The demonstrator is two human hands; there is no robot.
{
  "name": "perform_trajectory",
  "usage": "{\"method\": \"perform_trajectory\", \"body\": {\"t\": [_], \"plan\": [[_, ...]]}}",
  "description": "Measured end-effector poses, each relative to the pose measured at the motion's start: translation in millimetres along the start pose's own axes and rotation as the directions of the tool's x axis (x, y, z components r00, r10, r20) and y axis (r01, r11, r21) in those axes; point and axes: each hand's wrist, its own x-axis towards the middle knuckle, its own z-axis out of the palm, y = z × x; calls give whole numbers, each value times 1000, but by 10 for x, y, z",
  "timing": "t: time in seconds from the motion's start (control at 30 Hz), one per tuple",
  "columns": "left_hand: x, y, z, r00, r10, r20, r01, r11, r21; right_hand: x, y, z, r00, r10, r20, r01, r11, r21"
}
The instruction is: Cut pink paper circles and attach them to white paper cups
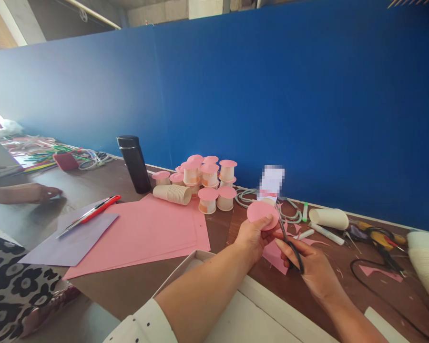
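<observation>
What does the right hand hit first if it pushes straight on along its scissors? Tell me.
Most likely the pink paper circle held by the left hand: the right hand aims its scissors up at the circle's edge. Depth is hard to judge.

**Legible markings: none**

We read no text, brand, number or sign on any surface in view. The white card standing against the blue partition is blurred beyond reading. The orange print on the paper cups is too small to resolve. The black flask shows no lettering that we can make out.
</observation>
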Motion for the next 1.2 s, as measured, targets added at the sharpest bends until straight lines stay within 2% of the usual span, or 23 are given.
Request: {"method": "perform_trajectory", "body": {"t": [0.23,0.43,1.2], "plan": [[23,-63,-19,1000,11,-3,-11,999,-54,12,13,4,1000,-25,1,25,998,-53],[17,-60,-18,999,37,5,-37,999,-25,37,77,-10,998,-70,12,70,994,-89],[-9,-20,5,1000,4,-18,-4,1000,-20,-1,-54,18,1000,-22,-17,21,998,-53]]}}
